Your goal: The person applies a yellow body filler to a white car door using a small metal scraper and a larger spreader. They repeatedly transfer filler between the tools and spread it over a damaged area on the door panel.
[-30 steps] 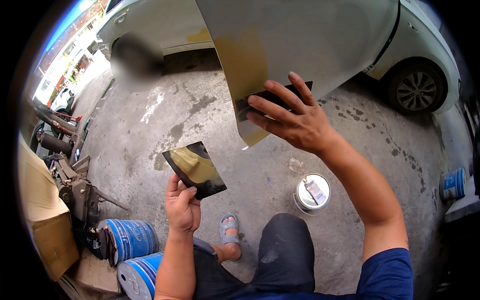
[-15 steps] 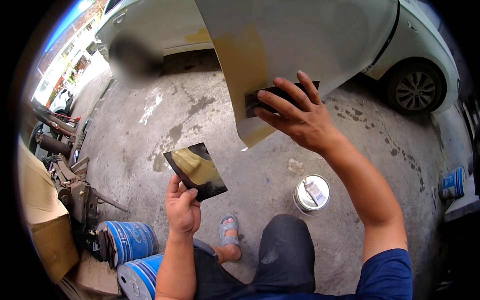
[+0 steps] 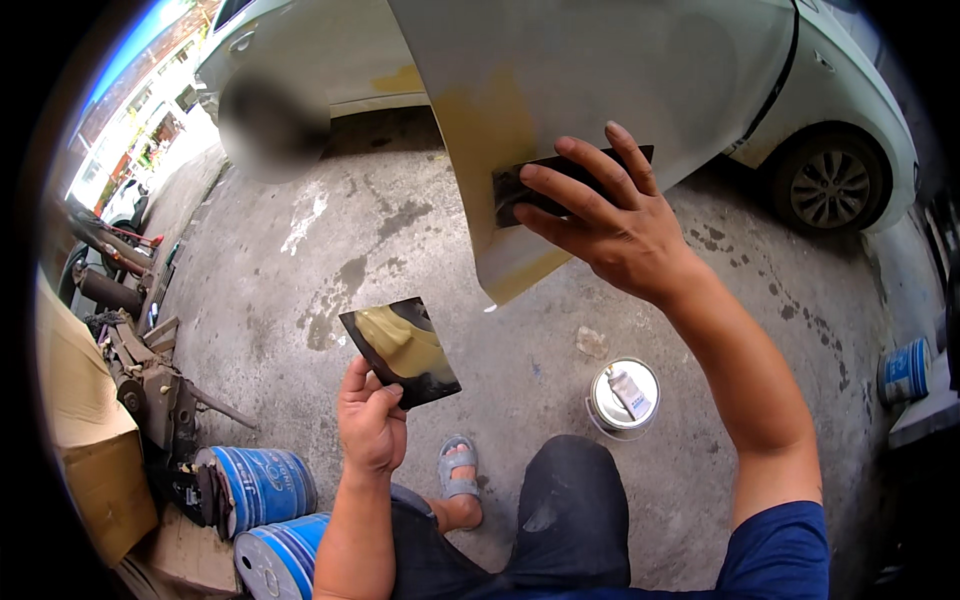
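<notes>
In my left hand (image 3: 372, 425), pinched between thumb and fingers at its lower edge, is a black rectangular plate (image 3: 442, 382) bearing a smeared heap of yellowish putty (image 3: 400, 335). My right hand (image 3: 630, 230) holds a thin black flat spreader (image 3: 510, 200), fingers splayed across its back, against the lower part of an open car door (image 3: 660, 70). A yellow-tan putty patch (image 3: 490, 125) runs down the door's left edge and shows above and below the spreader. The spreader's working edge cannot be made out.
On the concrete floor stands a round can (image 3: 610, 412) with a tube (image 3: 630, 395) on its lid. Blue drums (image 3: 265, 485), a cardboard box (image 3: 100, 460) and rusty metal parts (image 3: 160, 390) crowd the left. A wheel (image 3: 830, 185) and another blue drum (image 3: 905, 370) are at right.
My right hand and the spreader have shifted slightly up and to the right along the door. The left hand with the putty plate has drifted a little right and nearer.
</notes>
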### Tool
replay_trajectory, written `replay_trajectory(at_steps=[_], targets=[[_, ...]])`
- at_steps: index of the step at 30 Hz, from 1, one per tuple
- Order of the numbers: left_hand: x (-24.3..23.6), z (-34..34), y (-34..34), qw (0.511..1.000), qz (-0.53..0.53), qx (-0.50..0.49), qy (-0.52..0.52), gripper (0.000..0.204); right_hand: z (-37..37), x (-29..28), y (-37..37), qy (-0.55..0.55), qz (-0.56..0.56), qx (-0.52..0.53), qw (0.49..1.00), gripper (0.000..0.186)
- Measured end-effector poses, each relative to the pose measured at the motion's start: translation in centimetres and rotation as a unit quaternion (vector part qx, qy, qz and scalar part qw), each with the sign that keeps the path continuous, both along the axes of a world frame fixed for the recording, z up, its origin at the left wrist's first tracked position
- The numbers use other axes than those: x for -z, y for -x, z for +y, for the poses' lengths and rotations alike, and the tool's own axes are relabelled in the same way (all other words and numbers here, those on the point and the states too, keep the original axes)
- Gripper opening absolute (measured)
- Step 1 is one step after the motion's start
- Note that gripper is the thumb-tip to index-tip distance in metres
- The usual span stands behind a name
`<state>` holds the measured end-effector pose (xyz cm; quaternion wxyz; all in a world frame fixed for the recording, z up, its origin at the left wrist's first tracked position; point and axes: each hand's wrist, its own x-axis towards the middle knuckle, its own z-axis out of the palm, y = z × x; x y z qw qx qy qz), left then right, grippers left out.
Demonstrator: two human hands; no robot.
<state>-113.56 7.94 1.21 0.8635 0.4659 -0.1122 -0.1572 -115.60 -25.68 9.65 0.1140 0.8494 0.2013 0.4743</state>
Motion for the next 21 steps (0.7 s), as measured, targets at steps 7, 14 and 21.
replay_trajectory(at_steps=[7, 14, 21], targets=[[-0.4, -0.7, 0.2, 1.0, 0.009, 0.004, 0.003, 0.053, 1.2, -2.5, -0.1, 0.021, -0.018, -0.021, 0.999, 0.027], [-0.5, -0.8, 0.1, 1.0, 0.012, 0.006, -0.002, 0.053, -0.7, -2.4, -0.2, 0.012, 0.014, 0.003, 1.0, 0.029], [-0.4, -0.7, 0.0, 1.0, 0.013, 0.008, 0.005, 0.054, 0.7, -5.8, -0.3, 0.033, -0.015, -0.047, 0.998, 0.03]])
